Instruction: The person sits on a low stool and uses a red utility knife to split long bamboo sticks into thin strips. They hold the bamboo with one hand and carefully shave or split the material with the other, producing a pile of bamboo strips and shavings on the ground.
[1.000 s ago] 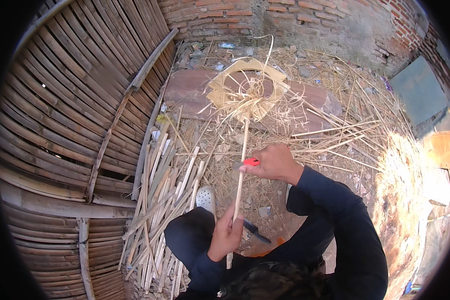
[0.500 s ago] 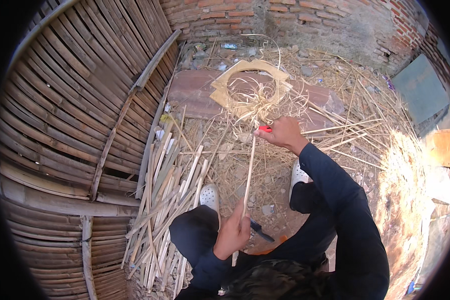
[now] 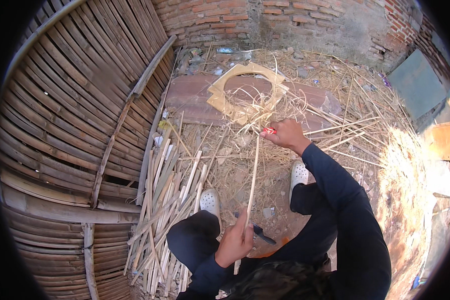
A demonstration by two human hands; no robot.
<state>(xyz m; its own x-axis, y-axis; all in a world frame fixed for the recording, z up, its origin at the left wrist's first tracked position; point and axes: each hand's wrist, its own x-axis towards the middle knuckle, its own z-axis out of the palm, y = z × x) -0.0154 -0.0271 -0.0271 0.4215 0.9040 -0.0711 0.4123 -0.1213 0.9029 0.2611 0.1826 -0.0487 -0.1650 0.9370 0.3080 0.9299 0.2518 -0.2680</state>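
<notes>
A long, thin bamboo strip (image 3: pixel 253 180) is running nearly straight up the middle of the view, between the person's two white perforated shoes (image 3: pixel 211 202), pale and smooth against the litter beneath. The left hand (image 3: pixel 235 242) is closing around its near end, low over the knees. The right hand (image 3: pixel 284 135) is gripping the far end, fingers curled shut around a small red-handled tool (image 3: pixel 269 131) pressed to the strip. A dark knife (image 3: pixel 261 233) is lying on the ground just beside the left hand.

The ground is dusty earth, covered with dry, stringy shavings (image 3: pixel 265 102) curling in pale tangles. A heap of split bamboo slats (image 3: pixel 170 200), flat and straw-coloured, is lying to the left of the legs. Beyond the right hand, a flat yellowish board with a round hole (image 3: pixel 220 92) is resting on a reddish slab (image 3: pixel 190 100). A big woven bamboo panel (image 3: pixel 70 125), ribbed and grey-brown, is curving along the left side. A rough brick wall (image 3: pixel 225 15) is closing the space at the back.
</notes>
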